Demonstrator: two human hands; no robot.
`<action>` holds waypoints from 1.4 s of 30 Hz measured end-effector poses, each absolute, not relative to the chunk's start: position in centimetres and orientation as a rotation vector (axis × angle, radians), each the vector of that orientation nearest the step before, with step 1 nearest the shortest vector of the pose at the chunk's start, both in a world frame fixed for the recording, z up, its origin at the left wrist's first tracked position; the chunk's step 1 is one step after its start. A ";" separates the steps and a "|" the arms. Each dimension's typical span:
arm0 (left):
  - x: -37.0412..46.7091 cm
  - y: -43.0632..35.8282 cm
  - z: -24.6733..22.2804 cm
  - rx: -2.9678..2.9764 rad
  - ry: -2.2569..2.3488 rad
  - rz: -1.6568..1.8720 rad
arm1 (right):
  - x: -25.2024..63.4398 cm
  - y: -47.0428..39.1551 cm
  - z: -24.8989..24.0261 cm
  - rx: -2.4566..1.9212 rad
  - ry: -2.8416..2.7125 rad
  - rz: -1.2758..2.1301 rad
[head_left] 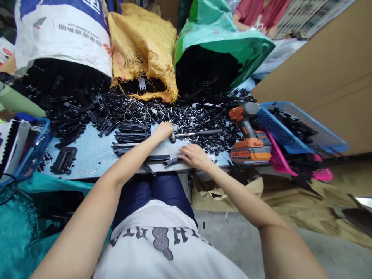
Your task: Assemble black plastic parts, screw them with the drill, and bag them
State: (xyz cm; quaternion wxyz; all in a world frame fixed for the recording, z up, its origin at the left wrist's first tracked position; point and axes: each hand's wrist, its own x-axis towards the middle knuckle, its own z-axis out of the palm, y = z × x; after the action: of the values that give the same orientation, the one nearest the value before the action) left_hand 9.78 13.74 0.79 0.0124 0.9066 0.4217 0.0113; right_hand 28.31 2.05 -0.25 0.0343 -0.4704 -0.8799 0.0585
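Observation:
My left hand [164, 131] is over the near edge of the pile of small screws [180, 118], fingers curled; what they pinch, if anything, is hidden. Right beside it lies a hammer [200, 133], its dark head next to my fingers and its handle pointing right. My right hand [195, 155] is low over the table, fingers stretched and apart, close to the end of a short black bar-shaped part [172, 161]. Whether they touch is hard to tell. Long black plastic arms [132, 135] lie in a stack left of my left forearm.
An orange and grey cordless drill [247, 133] stands to the right, beside a blue basket [302, 128] and a pink basket [279, 159]. White [66, 42], yellow [142, 46] and green [221, 38] sacks spill black parts. Another person's red sleeve [250, 11] shows behind.

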 end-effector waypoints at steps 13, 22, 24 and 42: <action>-3.5 -1.6 2.3 2.467 1.767 0.767 | 24.3 11.7 3.5 -1.815 -2.449 0.274; -3.5 -3.2 2.5 2.692 1.721 0.190 | 23.4 4.0 3.6 -1.376 -2.180 0.607; -3.4 -3.3 2.2 2.773 1.660 0.180 | 23.2 2.8 3.0 -1.339 -2.160 0.664; -1.8 -4.0 -2.2 3.136 1.508 0.940 | 22.8 1.1 1.7 -1.127 -2.359 0.259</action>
State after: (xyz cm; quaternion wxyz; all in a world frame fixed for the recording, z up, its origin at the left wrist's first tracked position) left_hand -1.79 -3.98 -2.15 -0.2294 0.8469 0.4071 0.2538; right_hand 22.82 1.13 1.65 0.2543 -0.4148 -0.8685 0.0952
